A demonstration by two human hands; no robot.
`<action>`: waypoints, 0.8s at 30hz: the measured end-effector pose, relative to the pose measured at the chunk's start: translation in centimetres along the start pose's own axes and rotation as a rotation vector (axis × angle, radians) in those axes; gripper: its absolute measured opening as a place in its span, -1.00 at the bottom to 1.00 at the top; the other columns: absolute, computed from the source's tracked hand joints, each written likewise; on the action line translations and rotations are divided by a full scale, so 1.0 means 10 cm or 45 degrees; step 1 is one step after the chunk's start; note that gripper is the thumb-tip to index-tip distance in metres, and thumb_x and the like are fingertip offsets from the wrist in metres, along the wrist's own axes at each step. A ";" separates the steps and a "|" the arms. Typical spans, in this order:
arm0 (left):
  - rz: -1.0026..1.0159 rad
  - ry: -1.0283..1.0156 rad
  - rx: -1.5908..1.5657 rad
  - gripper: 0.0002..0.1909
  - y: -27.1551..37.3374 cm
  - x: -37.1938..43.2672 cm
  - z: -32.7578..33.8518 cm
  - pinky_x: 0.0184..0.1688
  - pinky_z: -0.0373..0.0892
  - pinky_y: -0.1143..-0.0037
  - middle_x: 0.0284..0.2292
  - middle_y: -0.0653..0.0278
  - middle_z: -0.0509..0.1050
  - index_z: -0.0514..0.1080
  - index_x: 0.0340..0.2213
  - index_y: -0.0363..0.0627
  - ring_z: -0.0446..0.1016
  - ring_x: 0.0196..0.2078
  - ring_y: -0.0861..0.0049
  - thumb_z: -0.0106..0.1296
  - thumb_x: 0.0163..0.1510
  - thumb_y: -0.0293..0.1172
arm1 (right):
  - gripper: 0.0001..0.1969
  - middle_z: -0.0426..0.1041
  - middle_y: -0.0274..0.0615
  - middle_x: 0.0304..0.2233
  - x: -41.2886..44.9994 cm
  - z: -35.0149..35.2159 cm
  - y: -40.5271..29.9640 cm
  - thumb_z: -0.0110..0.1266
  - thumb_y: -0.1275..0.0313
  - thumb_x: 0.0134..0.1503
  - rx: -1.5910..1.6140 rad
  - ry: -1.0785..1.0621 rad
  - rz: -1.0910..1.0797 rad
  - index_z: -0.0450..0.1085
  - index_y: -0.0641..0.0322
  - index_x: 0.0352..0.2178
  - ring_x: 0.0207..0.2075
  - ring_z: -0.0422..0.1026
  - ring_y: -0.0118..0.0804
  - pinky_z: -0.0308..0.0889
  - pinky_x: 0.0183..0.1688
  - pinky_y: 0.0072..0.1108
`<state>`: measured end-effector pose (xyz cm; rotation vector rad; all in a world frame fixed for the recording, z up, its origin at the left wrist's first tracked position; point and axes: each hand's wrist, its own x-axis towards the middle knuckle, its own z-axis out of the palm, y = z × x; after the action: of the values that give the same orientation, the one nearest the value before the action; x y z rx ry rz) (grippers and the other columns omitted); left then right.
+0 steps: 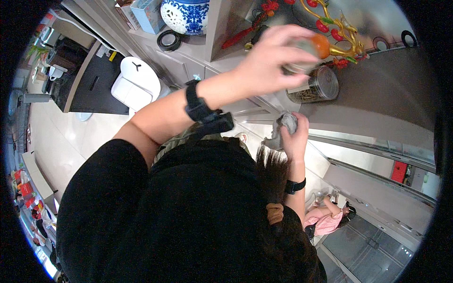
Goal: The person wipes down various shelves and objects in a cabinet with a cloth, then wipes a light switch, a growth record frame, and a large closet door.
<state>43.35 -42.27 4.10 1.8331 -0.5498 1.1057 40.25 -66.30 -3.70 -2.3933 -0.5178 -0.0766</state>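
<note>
My left hand [272, 62] reaches across to the shelf, its fingers curled around a small round container [300, 65]. Motion blurs both, so the container's contents cannot be made out. Just below it, a clear jar of dried plant matter [324, 85] rests on the shelf [382, 85], tilted in this view. A crumpled grey cloth [279, 132] is in my right hand [297, 136], held lower down in front of the shelf edge. Beside the left fingertips sits a glossy orange ball-like ornament [320, 46], next to a gold deer figurine [348, 47] with red beads.
A blue-and-white porcelain jar [185, 16], a black round lid-like ring [169, 40] and boxes [147, 16] occupy the left compartment. An upright divider [221, 28] separates it from the ornaments. A white bin [136, 85] stands at left; a person in pink [324, 219] is at lower right.
</note>
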 end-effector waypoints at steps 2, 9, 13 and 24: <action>0.107 -0.014 -0.167 -0.65 0.15 0.26 0.25 0.01 0.23 0.37 -0.07 0.20 0.34 0.53 -0.32 0.05 0.31 -0.05 0.29 0.24 -0.29 -0.37 | -0.58 0.30 0.03 -0.18 -0.01 -0.02 -0.02 0.09 0.58 -0.17 -0.035 -0.009 -0.004 0.28 0.34 -0.18 -0.10 0.30 -0.01 0.19 0.01 -0.41; 0.225 -0.088 -0.149 -0.71 0.10 0.58 1.03 0.03 0.19 0.29 -0.13 0.25 0.37 0.51 -0.35 0.05 0.27 -0.03 0.20 0.18 -0.23 -0.29 | -0.55 0.28 0.08 -0.13 -0.01 -0.06 -0.07 0.09 0.60 -0.19 0.036 -0.065 0.015 0.27 0.35 -0.16 -0.04 0.26 0.08 0.15 0.06 -0.36; 0.206 -0.112 -0.041 -0.69 0.04 0.68 1.23 0.03 0.17 0.26 -0.11 0.24 0.35 0.50 -0.34 0.01 0.24 0.01 0.20 0.19 -0.22 -0.27 | -0.55 0.28 0.09 -0.13 -0.04 -0.12 -0.06 0.09 0.60 -0.19 0.062 -0.057 -0.027 0.26 0.38 -0.17 -0.04 0.26 0.07 0.15 0.07 -0.36; 0.205 0.110 0.125 -0.40 0.01 0.30 0.86 -0.01 0.19 0.24 -0.10 0.05 0.27 0.29 -0.13 -0.09 0.25 -0.04 0.08 0.21 -0.20 -0.12 | -0.55 0.29 0.05 -0.13 0.08 -0.08 -0.14 0.08 0.64 -0.17 0.041 -0.088 -0.177 0.25 0.35 -0.14 -0.05 0.28 0.04 0.14 0.06 -0.40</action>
<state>48.80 -49.56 5.05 1.8399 -0.6103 1.3347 40.54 -65.57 -2.07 -2.3331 -0.7119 -0.0465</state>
